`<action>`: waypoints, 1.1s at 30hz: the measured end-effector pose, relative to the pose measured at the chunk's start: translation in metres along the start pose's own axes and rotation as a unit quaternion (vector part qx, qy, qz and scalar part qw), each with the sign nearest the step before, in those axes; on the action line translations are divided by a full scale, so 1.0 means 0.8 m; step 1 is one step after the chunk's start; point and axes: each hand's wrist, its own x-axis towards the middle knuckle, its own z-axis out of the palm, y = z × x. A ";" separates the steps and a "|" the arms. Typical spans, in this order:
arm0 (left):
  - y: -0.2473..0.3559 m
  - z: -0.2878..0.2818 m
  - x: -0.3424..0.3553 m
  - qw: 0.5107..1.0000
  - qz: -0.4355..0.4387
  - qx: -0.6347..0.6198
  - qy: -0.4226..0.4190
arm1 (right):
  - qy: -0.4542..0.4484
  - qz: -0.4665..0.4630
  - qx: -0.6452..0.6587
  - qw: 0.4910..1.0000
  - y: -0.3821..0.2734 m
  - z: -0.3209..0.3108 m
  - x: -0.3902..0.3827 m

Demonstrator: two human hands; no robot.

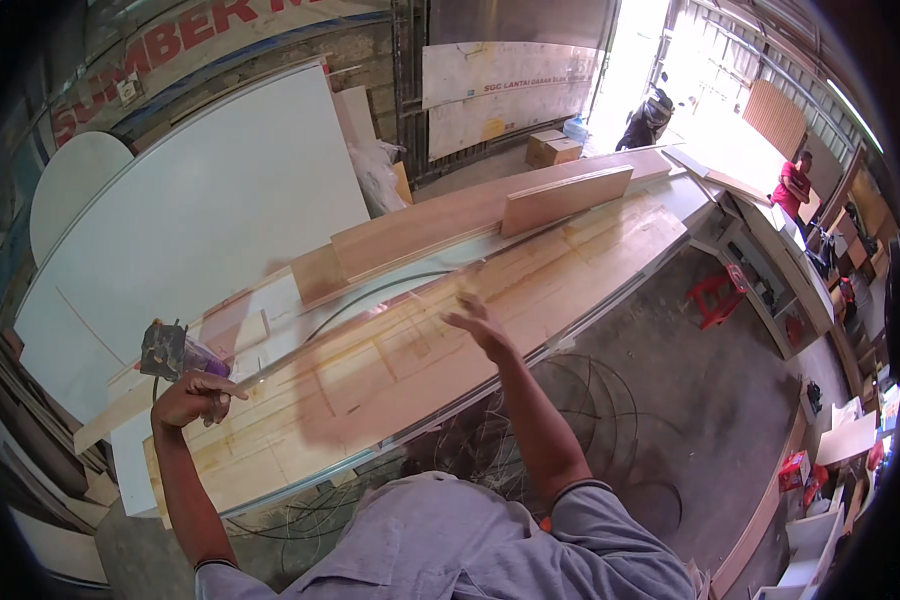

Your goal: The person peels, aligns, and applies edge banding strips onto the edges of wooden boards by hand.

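A power tool (163, 350) is sitting just beyond the worker's left hand (195, 398), where a stray knock from the knuckles could be toppling it. That hand is hovering, fingers partly curled, by the edge of a wooden panel (415, 340); whether it is pinching anything is unclear. The right hand (480, 325), wide open, is reaching over the panel.

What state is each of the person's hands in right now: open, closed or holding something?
Left hand: fingers partly curled; whether it holds anything cannot be told.
Right hand: open, fingers spread, nothing held, over the long, pale-brown wooden board.
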 end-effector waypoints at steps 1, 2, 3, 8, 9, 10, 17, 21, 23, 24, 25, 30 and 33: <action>-0.007 -0.003 -0.006 1.000 -0.001 0.000 0.005 | -0.004 -0.001 0.001 1.000 -0.015 0.024 0.013; -0.017 -0.008 -0.014 1.000 0.007 -0.016 0.000 | -0.075 0.006 0.031 0.997 -0.032 0.047 0.024; -0.024 -0.011 -0.022 0.999 0.014 -0.031 -0.005 | -0.145 0.013 0.060 0.988 -0.045 0.062 0.029; -0.038 0.007 -0.048 0.990 -0.124 0.057 -0.021 | -0.193 -0.008 0.146 0.970 -0.065 0.090 0.043; -0.042 0.022 -0.042 0.981 -0.147 0.113 -0.059 | -0.203 -0.001 0.110 0.973 -0.079 0.086 0.043; -0.040 0.042 -0.037 0.966 -0.171 0.167 -0.096 | -0.213 0.007 0.076 0.974 -0.098 0.085 0.038; 0.006 0.152 0.170 0.997 -0.004 0.063 -0.032 | -0.247 -0.143 0.123 0.950 -0.236 0.073 -0.003; 0.078 0.189 0.260 0.992 -0.003 -0.125 0.022 | -0.216 -0.179 0.087 0.956 -0.252 0.037 0.011; 0.090 0.198 0.288 0.992 0.066 -0.100 0.032 | -0.118 -0.200 -0.059 0.971 -0.262 -0.004 0.014; 0.092 0.201 0.294 0.993 0.070 -0.096 0.022 | -0.107 -0.201 -0.062 0.972 -0.266 -0.025 0.014; 0.097 0.207 0.296 0.993 0.077 -0.081 0.032 | -0.112 -0.207 -0.132 0.963 -0.268 -0.051 0.012; 0.088 0.221 0.292 0.993 0.108 0.000 0.039 | -0.055 -0.235 -0.312 0.919 -0.294 -0.134 -0.016; 0.076 0.210 0.287 0.991 0.095 0.047 0.075 | 0.009 -0.226 -0.317 0.921 -0.299 -0.190 -0.018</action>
